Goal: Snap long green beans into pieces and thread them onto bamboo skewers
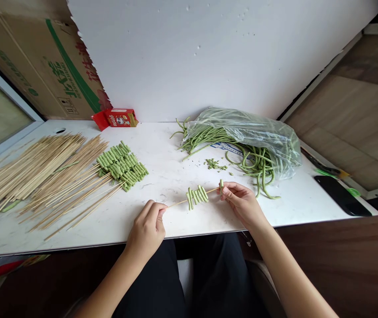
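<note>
The left hand [147, 229] pinches the blunt end of a skewer [179, 202], thumb and forefinger closed on the stick. The right hand [242, 202] is closed on a single bean piece [221, 186], held at the skewer's far tip between thumb and fingers. The skewer runs between the two hands, slightly raised toward the right, just above the near part of the table [162, 176].

Threaded pieces [197, 196] sit in a tight row at mid-skewer, crosswise to the stick and touching one another. They are apart from the piece at the tip, with bare stick showing between.

Left of the hands, a pile of finished skewers [122, 165] lies on the table, the green ends stacked together and the sticks fanning out to the left. Beyond them lies a larger heap of bare sticks [26, 170].

Behind the right hand, a clear bag [251, 132] holds long beans [255, 161], several spilling out onto the table. Small trimmings [213, 164] lie scattered just in front of the bag's mouth.

A red carton [119, 118] rests at the back edge against the wall. A cardboard box [43, 62] stands in the left corner. A dark phone [341, 195] lies at the right end of the table.
</note>
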`<state>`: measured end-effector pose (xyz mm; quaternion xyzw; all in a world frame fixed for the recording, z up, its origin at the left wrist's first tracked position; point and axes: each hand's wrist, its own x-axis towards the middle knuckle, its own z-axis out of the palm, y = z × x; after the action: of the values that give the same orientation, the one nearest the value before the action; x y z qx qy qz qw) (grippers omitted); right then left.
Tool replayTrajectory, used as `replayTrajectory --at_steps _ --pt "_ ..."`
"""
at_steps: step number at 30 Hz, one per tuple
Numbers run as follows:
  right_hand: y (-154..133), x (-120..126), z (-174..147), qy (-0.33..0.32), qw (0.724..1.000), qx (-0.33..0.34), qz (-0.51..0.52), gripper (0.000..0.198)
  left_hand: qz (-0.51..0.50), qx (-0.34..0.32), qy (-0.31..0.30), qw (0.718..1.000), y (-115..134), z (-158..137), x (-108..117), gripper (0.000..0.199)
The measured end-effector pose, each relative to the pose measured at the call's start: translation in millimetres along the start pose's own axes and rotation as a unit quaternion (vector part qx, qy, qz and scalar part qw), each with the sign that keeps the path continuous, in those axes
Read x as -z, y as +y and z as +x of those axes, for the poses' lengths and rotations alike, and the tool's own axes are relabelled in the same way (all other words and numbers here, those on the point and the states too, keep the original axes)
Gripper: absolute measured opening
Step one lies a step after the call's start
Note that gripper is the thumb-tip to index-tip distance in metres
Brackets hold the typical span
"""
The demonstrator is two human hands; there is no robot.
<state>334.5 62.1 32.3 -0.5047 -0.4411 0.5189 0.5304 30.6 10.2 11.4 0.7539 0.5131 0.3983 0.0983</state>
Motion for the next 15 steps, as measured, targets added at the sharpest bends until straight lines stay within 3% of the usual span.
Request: replayTrajectory --at_steps 15 --pt "1.2 1.6 -0.2 -0.001 1.000 -0.006 -0.004 0.037 -0.007 0.012 -0.002 1.000 0.4 1.1 0.4 0.018"
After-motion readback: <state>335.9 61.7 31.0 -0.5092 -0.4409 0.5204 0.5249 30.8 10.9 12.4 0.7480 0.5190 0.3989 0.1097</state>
